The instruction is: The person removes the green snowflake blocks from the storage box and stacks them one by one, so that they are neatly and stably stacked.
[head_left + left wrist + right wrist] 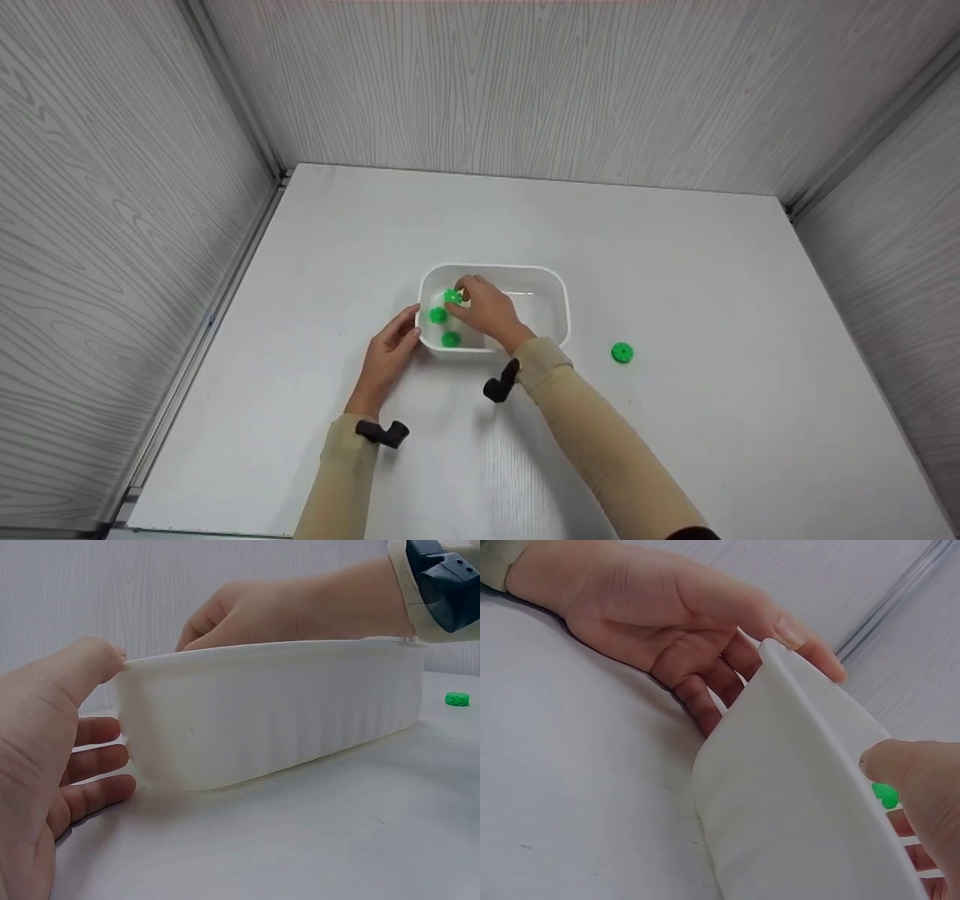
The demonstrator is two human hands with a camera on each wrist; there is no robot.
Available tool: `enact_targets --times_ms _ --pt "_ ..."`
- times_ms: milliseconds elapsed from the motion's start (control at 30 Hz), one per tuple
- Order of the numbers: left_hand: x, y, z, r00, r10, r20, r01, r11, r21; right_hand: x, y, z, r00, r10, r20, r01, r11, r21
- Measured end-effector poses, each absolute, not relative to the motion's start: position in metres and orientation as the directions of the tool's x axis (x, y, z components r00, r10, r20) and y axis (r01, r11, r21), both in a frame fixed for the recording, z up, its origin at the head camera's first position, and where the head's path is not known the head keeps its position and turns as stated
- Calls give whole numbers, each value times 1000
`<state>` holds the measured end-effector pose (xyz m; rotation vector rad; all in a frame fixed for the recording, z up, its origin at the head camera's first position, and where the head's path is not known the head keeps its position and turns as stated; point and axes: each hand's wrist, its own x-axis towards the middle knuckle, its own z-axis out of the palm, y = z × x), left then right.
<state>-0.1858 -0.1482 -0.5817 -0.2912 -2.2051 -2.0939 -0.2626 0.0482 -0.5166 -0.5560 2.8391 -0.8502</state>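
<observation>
At tub (538, 304), L hand (388, 361) splayed; R hand (489, 306) pinches grn disc (451, 295), hidden from L-wrist view.

The tub (270, 712) looks plastic (smooth, faintly glossy).

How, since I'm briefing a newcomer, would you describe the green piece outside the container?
On the white table, find the white rectangular container. To its right in the head view lies a small, round green piece. It alone lies outside the container's rim; the other three green pieces show within it.
</observation>
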Motion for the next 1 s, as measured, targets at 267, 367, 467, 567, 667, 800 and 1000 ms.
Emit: enact_targets --times_ms 267,367,467,567,667,800,1000 --pt "-185 -148 -581 -981 71 183 186 39 982 -258 59 -518 -930 -368 8 -308 767 -563" --pt "-185 -147 -581 -983 72 170 172 21 985 -257 63 -517 -932 -362 14 -304 760 -574" --pt "-185 -148 -580 -983 79 167 168 4 986 -255 69 -518 -936 -350 28 -297 747 -595" --pt "-185 -149 -580 -981 84 174 174 -7 985 -253 74 -518 -940 -339 39 -291 734 -614" --pt "-185 -150 -580 -979 92 181 181 -10 984 -251 78 -517 -943 -329 54 -288 721 -630" --pt "-184 -151 -575 -976 103 191 191 -11 982 -247 81 -513 -946 -317 73 -288 710 -643" --pt "-176 -148 -558 -977 108 182 183 6 983 -240 88 -509 -942 -312 122 -315 701 -640"
